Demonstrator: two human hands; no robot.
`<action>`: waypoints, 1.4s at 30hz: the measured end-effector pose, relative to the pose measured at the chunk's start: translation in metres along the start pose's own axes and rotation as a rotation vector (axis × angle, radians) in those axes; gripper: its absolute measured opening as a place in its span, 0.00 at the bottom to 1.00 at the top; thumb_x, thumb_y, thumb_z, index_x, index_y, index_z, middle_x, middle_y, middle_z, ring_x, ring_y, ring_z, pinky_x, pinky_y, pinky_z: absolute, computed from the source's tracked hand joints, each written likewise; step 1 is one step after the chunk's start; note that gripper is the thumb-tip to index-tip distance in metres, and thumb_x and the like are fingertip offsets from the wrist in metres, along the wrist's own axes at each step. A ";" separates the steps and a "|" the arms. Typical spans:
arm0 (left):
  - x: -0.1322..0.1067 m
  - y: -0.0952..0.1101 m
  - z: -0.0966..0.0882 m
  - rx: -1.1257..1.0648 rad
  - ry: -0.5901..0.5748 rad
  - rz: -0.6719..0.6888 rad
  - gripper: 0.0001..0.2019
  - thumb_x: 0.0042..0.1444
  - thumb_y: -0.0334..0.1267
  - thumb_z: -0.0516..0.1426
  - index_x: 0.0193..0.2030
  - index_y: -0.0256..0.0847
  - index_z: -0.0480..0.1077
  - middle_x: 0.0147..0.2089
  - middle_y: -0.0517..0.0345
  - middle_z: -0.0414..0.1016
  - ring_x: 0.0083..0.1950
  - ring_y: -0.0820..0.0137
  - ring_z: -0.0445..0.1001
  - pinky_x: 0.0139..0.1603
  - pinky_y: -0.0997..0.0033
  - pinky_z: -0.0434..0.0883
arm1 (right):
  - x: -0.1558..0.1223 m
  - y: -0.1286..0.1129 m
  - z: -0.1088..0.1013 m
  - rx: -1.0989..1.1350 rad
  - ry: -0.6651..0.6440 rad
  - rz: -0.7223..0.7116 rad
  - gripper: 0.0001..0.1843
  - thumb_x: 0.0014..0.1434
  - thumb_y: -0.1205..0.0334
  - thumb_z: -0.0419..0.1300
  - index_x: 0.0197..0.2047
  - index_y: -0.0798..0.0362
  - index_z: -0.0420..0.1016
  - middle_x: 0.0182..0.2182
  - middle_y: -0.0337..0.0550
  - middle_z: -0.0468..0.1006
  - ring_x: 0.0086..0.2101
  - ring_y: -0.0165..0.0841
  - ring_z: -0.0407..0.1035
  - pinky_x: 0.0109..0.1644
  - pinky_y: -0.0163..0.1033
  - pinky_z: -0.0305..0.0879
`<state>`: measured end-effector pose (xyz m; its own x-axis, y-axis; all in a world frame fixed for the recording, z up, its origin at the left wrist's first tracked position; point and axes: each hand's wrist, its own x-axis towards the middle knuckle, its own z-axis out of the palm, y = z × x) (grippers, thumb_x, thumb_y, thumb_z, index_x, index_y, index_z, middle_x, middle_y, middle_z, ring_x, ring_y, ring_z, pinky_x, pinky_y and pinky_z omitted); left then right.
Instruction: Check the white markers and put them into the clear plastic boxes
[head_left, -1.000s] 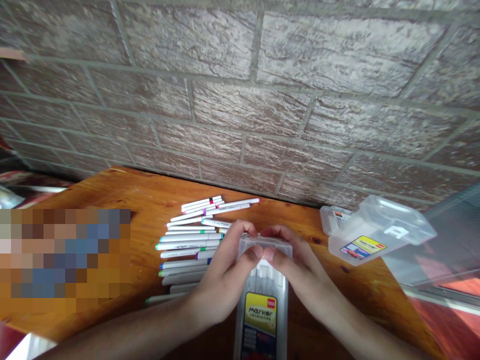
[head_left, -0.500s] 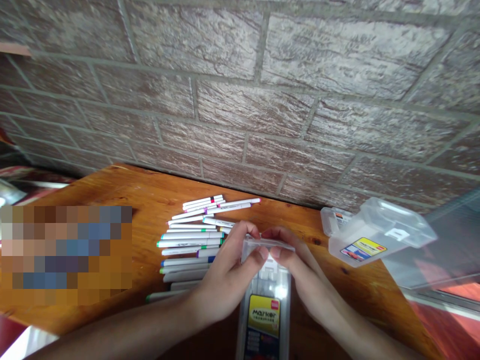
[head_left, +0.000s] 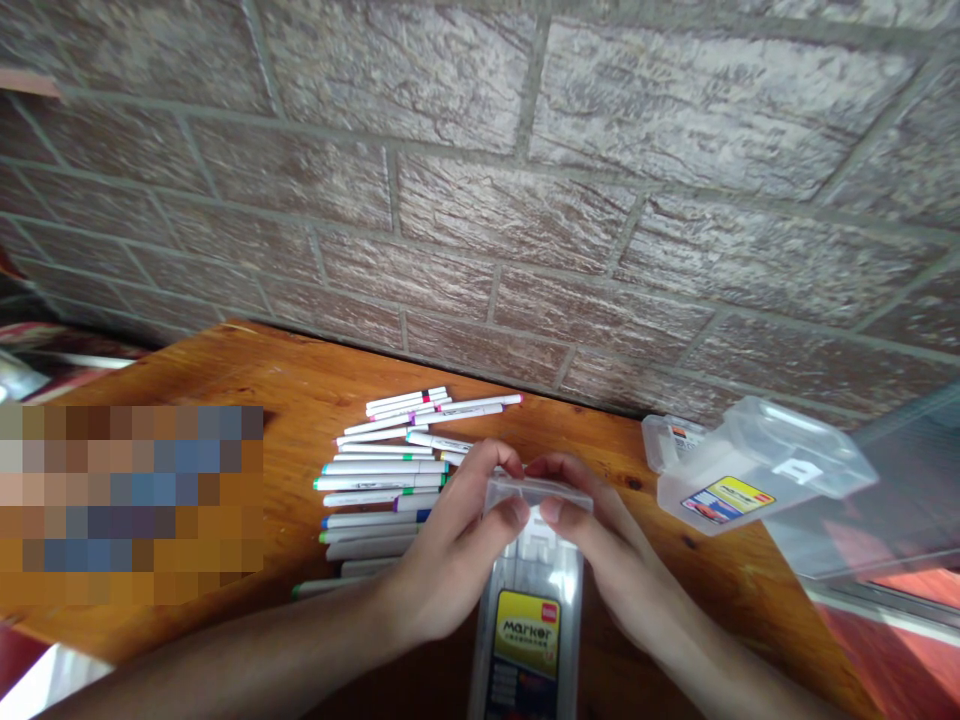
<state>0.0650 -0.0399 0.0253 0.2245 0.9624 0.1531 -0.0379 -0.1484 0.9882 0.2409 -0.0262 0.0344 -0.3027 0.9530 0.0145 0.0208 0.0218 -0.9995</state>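
Note:
A clear plastic marker case (head_left: 529,625) with a yellow "Marker" label lies on the wooden table (head_left: 285,385), its lid end pointing away from me. My left hand (head_left: 450,555) grips the left side of the lid, thumb on top and fingers curled over its far edge. My right hand (head_left: 600,545) holds the right side of the lid the same way, the thumbs nearly touching. White markers show through the case wall. A row of loose white markers (head_left: 386,475) with coloured caps lies just left of my hands.
A second clear marker case (head_left: 757,460) with a yellow label lies to the right, beside a small clear lid (head_left: 667,435). A brick wall (head_left: 525,200) rises right behind the table. A blurred patch covers the table's left part. A clear bin stands at far right.
Both hands stay on the case lid; the lid's near edge tipped slightly and the hands shifted a little. The view moved a bit.

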 end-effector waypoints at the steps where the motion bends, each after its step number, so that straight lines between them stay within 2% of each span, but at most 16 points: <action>1: 0.000 0.000 0.000 0.013 -0.001 0.008 0.12 0.65 0.48 0.53 0.46 0.43 0.63 0.45 0.55 0.69 0.50 0.59 0.68 0.51 0.59 0.66 | 0.000 0.000 0.000 -0.014 -0.004 -0.004 0.16 0.63 0.49 0.68 0.46 0.51 0.76 0.43 0.43 0.81 0.43 0.42 0.75 0.45 0.42 0.69; 5: -0.002 0.001 -0.001 0.062 -0.008 0.045 0.12 0.67 0.48 0.52 0.48 0.43 0.64 0.47 0.54 0.69 0.52 0.57 0.68 0.53 0.58 0.65 | 0.000 -0.002 0.002 -0.040 -0.005 -0.007 0.18 0.62 0.47 0.68 0.46 0.51 0.76 0.42 0.43 0.81 0.42 0.41 0.75 0.44 0.42 0.68; 9: -0.002 0.001 0.000 0.084 -0.006 0.072 0.12 0.68 0.49 0.53 0.47 0.43 0.64 0.47 0.54 0.69 0.51 0.58 0.68 0.54 0.59 0.65 | -0.001 -0.001 0.002 -0.019 0.008 0.002 0.16 0.63 0.49 0.66 0.47 0.51 0.77 0.43 0.43 0.82 0.44 0.43 0.75 0.45 0.43 0.68; 14: 0.000 0.002 0.002 0.087 0.020 0.020 0.12 0.65 0.49 0.55 0.45 0.43 0.64 0.43 0.56 0.68 0.47 0.60 0.67 0.50 0.61 0.64 | -0.002 0.003 -0.001 0.033 -0.029 -0.006 0.15 0.64 0.50 0.63 0.49 0.50 0.76 0.45 0.44 0.82 0.46 0.45 0.75 0.48 0.45 0.68; 22: 0.004 0.005 0.001 0.004 0.006 -0.044 0.11 0.63 0.48 0.55 0.41 0.43 0.62 0.40 0.58 0.68 0.45 0.62 0.66 0.47 0.63 0.64 | -0.004 -0.002 0.002 0.024 -0.034 0.021 0.14 0.65 0.51 0.66 0.48 0.50 0.75 0.44 0.43 0.82 0.45 0.43 0.75 0.46 0.43 0.68; 27: 0.001 0.005 0.000 0.007 -0.008 -0.022 0.12 0.64 0.50 0.54 0.44 0.43 0.63 0.42 0.58 0.69 0.45 0.61 0.66 0.48 0.62 0.65 | -0.005 0.001 0.001 0.011 -0.011 -0.001 0.13 0.64 0.52 0.65 0.48 0.49 0.75 0.44 0.43 0.81 0.46 0.43 0.73 0.47 0.43 0.67; 34: -0.001 0.004 0.000 0.057 -0.008 0.010 0.11 0.65 0.47 0.53 0.46 0.42 0.64 0.46 0.55 0.69 0.50 0.58 0.67 0.52 0.59 0.65 | -0.005 0.002 -0.002 0.046 -0.049 0.003 0.15 0.63 0.53 0.63 0.51 0.49 0.74 0.47 0.43 0.80 0.49 0.43 0.71 0.47 0.42 0.65; 42: -0.004 0.000 -0.002 0.080 -0.034 0.072 0.11 0.70 0.47 0.49 0.49 0.43 0.65 0.48 0.55 0.70 0.52 0.58 0.69 0.54 0.59 0.66 | -0.003 -0.005 0.005 0.008 -0.023 0.048 0.22 0.59 0.45 0.69 0.46 0.52 0.73 0.43 0.43 0.79 0.42 0.41 0.72 0.44 0.43 0.64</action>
<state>0.0620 -0.0435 0.0242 0.2572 0.9404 0.2226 0.0224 -0.2360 0.9715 0.2366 -0.0309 0.0396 -0.3237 0.9455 -0.0343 0.0286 -0.0265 -0.9992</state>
